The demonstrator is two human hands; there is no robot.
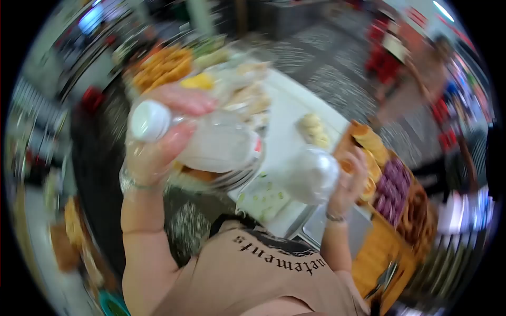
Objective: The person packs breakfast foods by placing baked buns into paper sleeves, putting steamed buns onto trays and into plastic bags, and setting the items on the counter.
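My left hand (161,142), in a clear plastic glove, is closed around the neck of a clear plastic bottle (219,142) with a white cap (150,121). The bottle lies tilted in the air, its base pointing right, above a stack of plates (240,176). On the right, my right hand (349,184) curls its fingers at the side of a smooth white rounded cup (312,175). That cup hangs over the white tabletop (287,95), near a pale lumpy piece of food (314,130).
Orange food pieces (163,68) and bagged food (247,100) lie at the back left. A wooden tray holds bread (369,139), purple pieces (392,192) and brown pieces (416,221). Tongs (387,276) rest on a wooden board (363,258). A person (416,79) is at the far right.
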